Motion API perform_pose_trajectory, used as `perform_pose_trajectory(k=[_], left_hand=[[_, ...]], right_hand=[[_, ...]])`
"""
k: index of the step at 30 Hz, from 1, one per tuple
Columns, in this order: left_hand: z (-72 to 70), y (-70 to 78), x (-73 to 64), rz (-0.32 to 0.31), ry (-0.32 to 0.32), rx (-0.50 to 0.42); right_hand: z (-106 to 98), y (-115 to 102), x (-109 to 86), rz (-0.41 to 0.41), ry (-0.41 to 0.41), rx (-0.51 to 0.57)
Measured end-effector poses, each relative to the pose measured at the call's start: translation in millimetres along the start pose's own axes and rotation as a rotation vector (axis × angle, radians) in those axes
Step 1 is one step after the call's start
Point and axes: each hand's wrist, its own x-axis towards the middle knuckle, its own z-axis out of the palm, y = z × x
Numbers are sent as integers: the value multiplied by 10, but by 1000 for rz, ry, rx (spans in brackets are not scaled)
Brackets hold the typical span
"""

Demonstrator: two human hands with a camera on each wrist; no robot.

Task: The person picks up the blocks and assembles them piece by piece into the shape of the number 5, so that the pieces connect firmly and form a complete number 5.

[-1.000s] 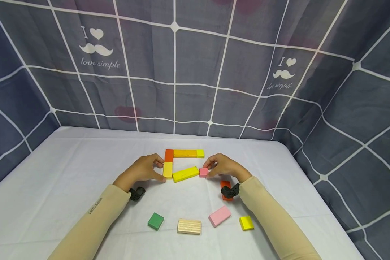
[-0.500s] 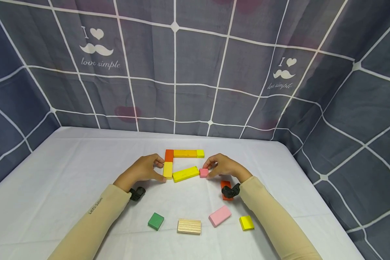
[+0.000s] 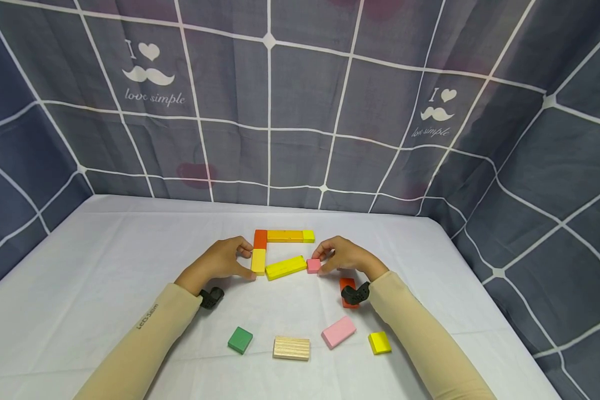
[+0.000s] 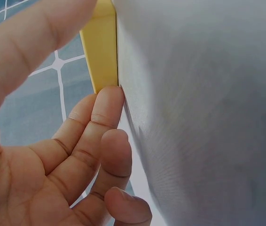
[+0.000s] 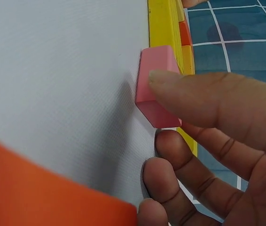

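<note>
In the head view, my left hand (image 3: 225, 258) holds a pale yellow block (image 3: 258, 262), thumb at its near corner and fingertips by its far left side. In the left wrist view the fingertips (image 4: 108, 101) meet the block's edge. My right hand (image 3: 345, 256) pinches a small pink block (image 3: 313, 266) between thumb and index finger. Between these two blocks a longer bright yellow block (image 3: 286, 268) lies at a slant, its ends right at each. Beyond the pale yellow block, a red-orange block (image 3: 260, 239) continues the line. An orange block (image 3: 285, 236) runs right from it to a yellow cube (image 3: 308, 236).
Nearer the person on the white-covered table (image 3: 180, 355) lie a green block (image 3: 240, 340), a ridged wooden block (image 3: 291, 348), a larger pink block (image 3: 338, 332) and a yellow square block (image 3: 379, 343). Another red-orange block (image 3: 348, 286) sits under the right wrist. A grey checked curtain (image 3: 300, 155) hangs behind.
</note>
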Motion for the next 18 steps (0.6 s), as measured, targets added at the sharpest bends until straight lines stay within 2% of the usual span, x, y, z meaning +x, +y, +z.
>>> perform_pose_trajectory(k=[10, 15, 18], left_hand=[[-16, -3, -2, 2, -2, 7], [-16, -2, -4, 4, -1, 4], [-10, -10, 2, 4, -2, 0]], right_hand=[[-40, 45, -35, -29, -10, 12], [-59, 79, -126, 2, 30, 37], [-72, 115, -209, -10, 54, 54]])
